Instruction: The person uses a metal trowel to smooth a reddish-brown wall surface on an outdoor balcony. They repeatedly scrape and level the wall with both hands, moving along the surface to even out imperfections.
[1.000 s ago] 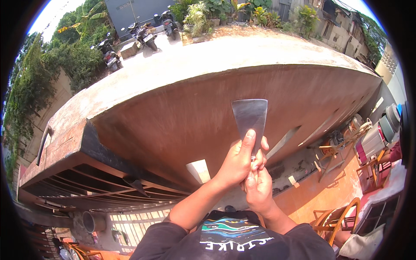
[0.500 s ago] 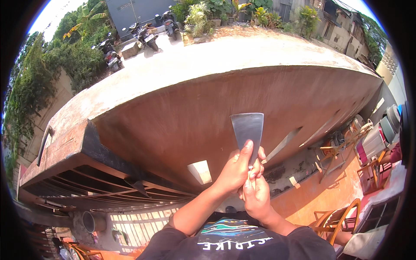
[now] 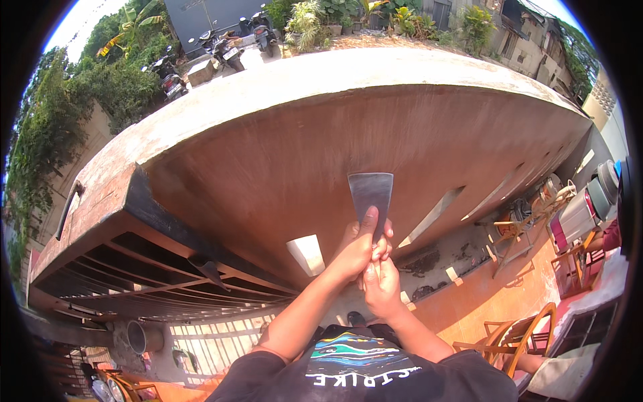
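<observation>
My left hand [image 3: 355,248] grips a wide flat metal scraper [image 3: 370,193], its thumb lying on the lower part of the blade. My right hand [image 3: 382,291] is closed just below it, around the scraper's handle, which the fingers mostly hide. Both forearms come up from the lower edge. The broad end of the blade points upward against the backdrop of a reddish-brown wall [image 3: 274,141] with slot openings; I cannot tell whether it touches the wall.
A pale ledge [image 3: 288,77] tops the wall, with scooters [image 3: 224,53] and plants beyond. A dark metal grille [image 3: 140,261] is at left, a metal bucket [image 3: 140,338] below. At right stand wooden chairs [image 3: 516,342] and stacked containers [image 3: 583,214]; part of another person [image 3: 562,375] shows lower right.
Both hands and the scraper have moved down and a little to the left, still gripped the same way. The wall's top edge sits slightly higher in the view.
</observation>
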`<state>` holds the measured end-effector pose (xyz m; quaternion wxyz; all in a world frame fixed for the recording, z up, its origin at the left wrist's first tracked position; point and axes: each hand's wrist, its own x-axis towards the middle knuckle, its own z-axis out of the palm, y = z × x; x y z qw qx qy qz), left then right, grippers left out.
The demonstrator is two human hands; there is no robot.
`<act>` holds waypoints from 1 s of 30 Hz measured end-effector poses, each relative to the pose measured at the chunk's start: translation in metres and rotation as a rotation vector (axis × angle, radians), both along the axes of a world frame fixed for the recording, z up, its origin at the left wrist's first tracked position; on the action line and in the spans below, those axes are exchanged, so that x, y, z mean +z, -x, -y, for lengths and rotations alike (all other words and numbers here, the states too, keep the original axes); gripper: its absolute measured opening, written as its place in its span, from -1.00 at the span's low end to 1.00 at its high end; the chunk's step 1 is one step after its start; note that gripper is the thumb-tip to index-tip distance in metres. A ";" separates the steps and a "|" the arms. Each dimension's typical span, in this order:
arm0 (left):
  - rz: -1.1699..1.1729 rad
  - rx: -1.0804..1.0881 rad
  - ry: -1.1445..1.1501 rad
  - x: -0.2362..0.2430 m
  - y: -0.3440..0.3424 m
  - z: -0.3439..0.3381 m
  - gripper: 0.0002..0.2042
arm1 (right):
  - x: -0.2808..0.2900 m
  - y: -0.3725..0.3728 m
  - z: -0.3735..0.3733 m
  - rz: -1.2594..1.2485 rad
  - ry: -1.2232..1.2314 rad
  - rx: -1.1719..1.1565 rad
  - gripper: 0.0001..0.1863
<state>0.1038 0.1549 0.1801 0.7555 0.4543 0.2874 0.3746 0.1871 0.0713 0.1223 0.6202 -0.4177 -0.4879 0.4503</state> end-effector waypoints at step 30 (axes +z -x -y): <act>0.087 0.034 -0.109 0.026 0.008 -0.003 -0.42 | 0.024 0.001 -0.005 0.018 0.014 0.095 -0.81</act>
